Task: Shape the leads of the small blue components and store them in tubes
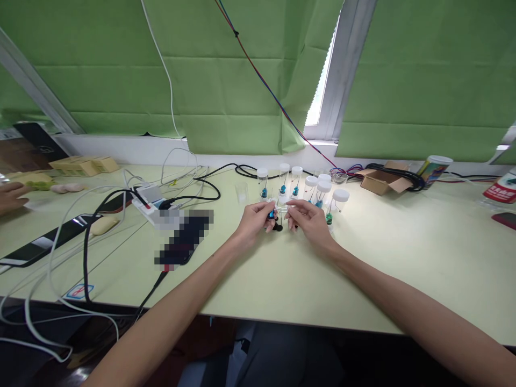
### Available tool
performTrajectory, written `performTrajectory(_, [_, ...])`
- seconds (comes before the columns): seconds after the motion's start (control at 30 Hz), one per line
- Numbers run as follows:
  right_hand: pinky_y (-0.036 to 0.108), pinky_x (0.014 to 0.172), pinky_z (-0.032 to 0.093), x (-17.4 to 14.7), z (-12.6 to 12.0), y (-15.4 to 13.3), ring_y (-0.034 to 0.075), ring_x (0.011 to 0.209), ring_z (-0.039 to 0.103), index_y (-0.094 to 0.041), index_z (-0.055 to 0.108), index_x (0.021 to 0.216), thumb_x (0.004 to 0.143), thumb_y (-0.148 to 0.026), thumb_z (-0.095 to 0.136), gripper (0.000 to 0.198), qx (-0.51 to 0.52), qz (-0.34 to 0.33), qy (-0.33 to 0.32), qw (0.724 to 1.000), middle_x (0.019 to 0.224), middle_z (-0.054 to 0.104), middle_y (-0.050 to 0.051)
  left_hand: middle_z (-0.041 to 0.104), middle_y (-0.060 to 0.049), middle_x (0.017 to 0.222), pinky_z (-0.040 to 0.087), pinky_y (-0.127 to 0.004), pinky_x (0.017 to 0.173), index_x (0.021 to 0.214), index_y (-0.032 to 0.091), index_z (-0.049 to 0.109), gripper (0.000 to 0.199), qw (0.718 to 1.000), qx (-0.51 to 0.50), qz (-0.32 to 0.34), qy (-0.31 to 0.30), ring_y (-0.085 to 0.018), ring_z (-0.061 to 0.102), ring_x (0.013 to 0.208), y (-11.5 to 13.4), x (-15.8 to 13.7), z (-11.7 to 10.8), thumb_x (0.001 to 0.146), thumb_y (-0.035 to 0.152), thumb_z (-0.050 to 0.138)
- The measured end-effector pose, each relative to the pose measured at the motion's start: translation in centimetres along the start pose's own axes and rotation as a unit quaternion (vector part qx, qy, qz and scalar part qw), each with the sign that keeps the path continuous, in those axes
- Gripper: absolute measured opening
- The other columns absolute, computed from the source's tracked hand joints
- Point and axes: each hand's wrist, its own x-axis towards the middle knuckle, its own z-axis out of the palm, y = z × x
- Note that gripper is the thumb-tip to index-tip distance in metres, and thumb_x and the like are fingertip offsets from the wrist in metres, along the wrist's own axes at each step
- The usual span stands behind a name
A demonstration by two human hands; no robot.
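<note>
My left hand (256, 219) is closed around a small shiny blue piece (270, 214). From it a thin pale rod or wire (281, 209) reaches across to my right hand (305, 219), whose fingertips pinch its other end; whether the two are one item I cannot make out. Beneath my hands lies a small black object (278, 227), partly hidden. Just behind stand several clear tubes with white caps (296, 171), holding small blue parts with wires. Right of my right hand, another capped tube (341, 196) has a green part (329, 219) inside.
An uncapped clear cup (242, 193) stands left of the tubes. Further left are a phone-like dark device (185, 236), a white power strip (155, 212) and tangled cables. An open cardboard box (381, 181) and a canister (434, 171) sit at right. Another person's hand (12, 196) shows far left.
</note>
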Motion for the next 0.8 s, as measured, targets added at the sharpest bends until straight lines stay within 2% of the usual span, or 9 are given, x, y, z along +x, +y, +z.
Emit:
performTrajectory(0.17, [0.029,0.057,0.051,-0.03,-0.02,-0.17,0.012,0.060,0.060,-0.021,0.070,0.099,0.079,-0.045,0.076,0.031,-0.009,-0.012,-0.014,1.000,0.086,0.071,0.004,0.057,-0.001,0.069,0.034,-0.019,0.042,0.071,0.012,0.063,0.030,0.998,-0.064,-0.025,-0.004,-0.003,0.045,0.047,0.26,-0.02,0.02,0.076,0.038,0.078])
performTrajectory(0.3, [0.029,0.056,0.051,0.00,0.02,-0.14,0.013,0.060,0.060,-0.021,0.070,0.095,0.078,-0.047,0.076,0.031,-0.024,-0.017,-0.003,1.000,0.083,0.072,0.004,0.057,-0.001,0.070,0.032,-0.019,0.040,0.072,0.012,0.064,0.030,0.997,-0.072,-0.033,-0.010,-0.003,0.044,0.046,0.24,0.04,-0.02,0.074,0.037,0.080])
performTrajectory(0.43, [0.029,0.054,0.050,0.07,-0.05,0.00,0.013,0.057,0.058,-0.019,0.070,0.089,0.078,-0.049,0.076,0.032,-0.031,-0.020,0.003,0.999,0.078,0.070,0.003,0.057,-0.001,0.068,0.033,-0.020,0.040,0.070,0.013,0.063,0.032,0.999,-0.042,-0.020,-0.010,-0.004,0.045,0.046,0.08,0.04,-0.09,0.076,0.040,0.078])
performTrajectory(0.63, [0.027,0.051,0.048,0.08,-0.14,0.09,0.012,0.055,0.057,-0.019,0.067,0.076,0.082,-0.049,0.072,0.032,-0.043,-0.031,0.009,0.999,0.073,0.067,0.002,0.057,-0.001,0.067,0.033,-0.022,0.039,0.066,0.014,0.061,0.038,0.999,0.036,0.034,-0.021,-0.005,0.046,0.043,0.02,-0.20,-0.04,0.080,0.047,0.073])
performTrajectory(0.8, [0.026,0.048,0.046,0.08,-0.13,0.05,0.011,0.051,0.056,-0.018,0.065,0.074,0.079,-0.051,0.074,0.035,-0.024,0.004,0.021,0.999,0.069,0.067,0.002,0.057,-0.001,0.068,0.034,-0.022,0.039,0.067,0.014,0.062,0.039,0.998,0.041,0.037,-0.027,-0.006,0.047,0.044,-0.05,-0.18,-0.06,0.079,0.049,0.074])
